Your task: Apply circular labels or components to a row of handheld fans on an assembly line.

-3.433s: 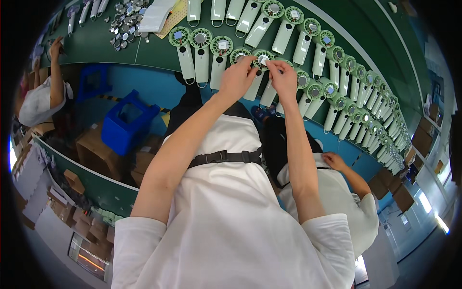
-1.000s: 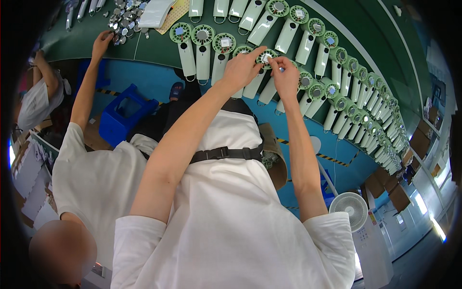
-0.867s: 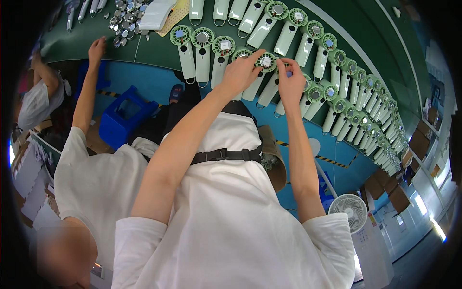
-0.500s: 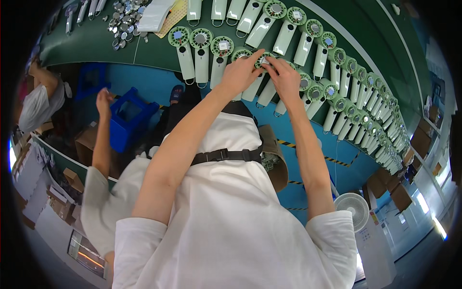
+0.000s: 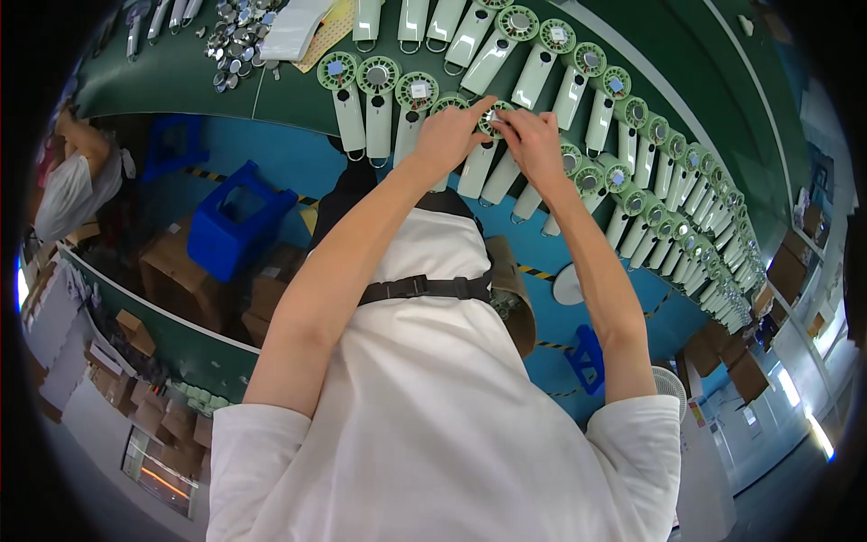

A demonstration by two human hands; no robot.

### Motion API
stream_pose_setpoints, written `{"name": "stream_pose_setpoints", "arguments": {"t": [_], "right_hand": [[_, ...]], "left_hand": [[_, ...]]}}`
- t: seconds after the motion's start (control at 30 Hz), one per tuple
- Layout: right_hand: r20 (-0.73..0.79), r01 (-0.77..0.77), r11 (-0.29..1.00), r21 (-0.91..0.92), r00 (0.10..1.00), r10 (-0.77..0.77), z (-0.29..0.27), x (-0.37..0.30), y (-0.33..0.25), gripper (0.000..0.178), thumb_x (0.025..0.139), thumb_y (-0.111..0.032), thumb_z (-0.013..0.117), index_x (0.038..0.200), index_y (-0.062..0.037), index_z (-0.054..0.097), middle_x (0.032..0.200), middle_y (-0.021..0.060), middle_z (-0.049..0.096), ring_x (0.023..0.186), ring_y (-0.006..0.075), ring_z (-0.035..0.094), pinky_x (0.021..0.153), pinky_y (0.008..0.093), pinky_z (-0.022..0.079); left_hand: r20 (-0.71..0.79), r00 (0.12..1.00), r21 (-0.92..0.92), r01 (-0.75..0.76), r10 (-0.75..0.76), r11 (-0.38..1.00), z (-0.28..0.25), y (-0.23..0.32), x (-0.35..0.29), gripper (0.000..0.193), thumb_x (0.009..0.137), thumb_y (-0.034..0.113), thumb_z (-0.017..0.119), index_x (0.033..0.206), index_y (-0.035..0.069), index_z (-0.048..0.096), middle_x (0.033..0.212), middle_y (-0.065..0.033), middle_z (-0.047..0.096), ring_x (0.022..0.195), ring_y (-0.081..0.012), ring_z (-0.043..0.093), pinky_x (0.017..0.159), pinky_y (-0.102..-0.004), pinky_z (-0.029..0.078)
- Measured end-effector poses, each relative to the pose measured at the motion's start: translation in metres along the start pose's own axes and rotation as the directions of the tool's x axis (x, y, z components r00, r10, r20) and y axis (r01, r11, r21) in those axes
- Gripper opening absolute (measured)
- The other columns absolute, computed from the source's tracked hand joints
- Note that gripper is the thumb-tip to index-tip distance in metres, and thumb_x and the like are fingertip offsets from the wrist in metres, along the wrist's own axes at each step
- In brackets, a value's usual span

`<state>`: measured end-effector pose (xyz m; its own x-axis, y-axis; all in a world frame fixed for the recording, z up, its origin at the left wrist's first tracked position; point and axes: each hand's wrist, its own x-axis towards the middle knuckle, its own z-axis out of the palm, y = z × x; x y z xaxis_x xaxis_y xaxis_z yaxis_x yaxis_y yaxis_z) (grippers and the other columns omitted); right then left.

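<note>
On the green table, rows of light-green handheld fans lie with round grille heads and pale handles. My left hand [image 5: 444, 137] holds the rim of one fan head [image 5: 494, 121] between thumb and forefinger, its other fingers curled. My right hand [image 5: 535, 144] is closed in a pinch at the hub of that same fan. A small whitish bit shows at its fingertips, too small to name. Of the neighbouring fans, one [image 5: 418, 90] carries a white square on its hub, one [image 5: 337, 70] a blue square, and another [image 5: 377, 76] a bare silver disc.
Loose silver discs [image 5: 237, 45] lie heaped at the table's far left, beside white sheets [image 5: 294, 29] and a yellow perforated sheet [image 5: 327, 36]. A blue stool [image 5: 237, 221] and cardboard boxes [image 5: 176, 271] stand left. Another person [image 5: 81, 172] sits at the far left.
The nearby person's outstretched arm and grey sleeve on my left are gone from view. My right hand has shifted slightly on the same fan. A small blue stool now shows beyond my right forearm.
</note>
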<state>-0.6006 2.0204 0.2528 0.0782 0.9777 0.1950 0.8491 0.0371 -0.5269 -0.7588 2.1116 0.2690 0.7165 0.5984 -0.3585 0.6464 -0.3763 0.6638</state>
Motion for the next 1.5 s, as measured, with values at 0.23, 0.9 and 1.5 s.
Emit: {"name": "stream_pose_setpoints", "arguments": {"t": [0.23, 0.9, 1.5], "right_hand": [[-0.039, 0.037, 0.995, -0.089, 0.998, -0.04, 0.002, -0.005, -0.008, 0.015, 0.088, -0.016, 0.067, 0.102, -0.0104, 0.064, 0.083, 0.0038, 0.063, 0.074, 0.0222, 0.059, 0.074, 0.0344, 0.037], [0.498, -0.438, -0.282, 0.854, 0.527, 0.689, -0.038, -0.051, -0.044, 0.036, 0.099, -0.006, 0.04, 0.13, 0.0107, 0.046, 0.12, 0.0259, 0.061, 0.1, 0.032, 0.067, 0.092, 0.0391, 0.054], [0.467, -0.372, -0.292, 0.881, 0.582, 0.666, -0.03, -0.061, -0.051, 0.034, 0.102, -0.016, 0.047, 0.126, 0.008, 0.05, 0.117, 0.0211, 0.062, 0.103, 0.0302, 0.067, 0.094, 0.0371, 0.054]], "left_hand": [[-0.033, 0.999, 0.003, -0.028, 0.028, 1.0, 0.005, 0.0, -0.003, 0.065, 0.083, 0.028, 0.073, 0.141, 0.022, 0.045, 0.082, -0.0179, 0.068, 0.078, -0.0377, 0.066, 0.069, -0.0464, 0.053], [-0.125, 0.936, 0.289, -0.283, 0.329, 0.915, 0.015, -0.002, 0.0, 0.028, 0.092, 0.027, 0.061, 0.117, 0.015, 0.055, 0.073, -0.0091, 0.068, 0.066, -0.0302, 0.067, 0.053, -0.0406, 0.051], [-0.058, 0.924, 0.255, -0.353, 0.379, 0.9, 0.003, -0.001, 0.005, 0.025, 0.093, 0.028, 0.059, 0.113, 0.013, 0.057, 0.079, -0.0117, 0.068, 0.072, -0.0322, 0.066, 0.058, -0.0434, 0.05]]}}
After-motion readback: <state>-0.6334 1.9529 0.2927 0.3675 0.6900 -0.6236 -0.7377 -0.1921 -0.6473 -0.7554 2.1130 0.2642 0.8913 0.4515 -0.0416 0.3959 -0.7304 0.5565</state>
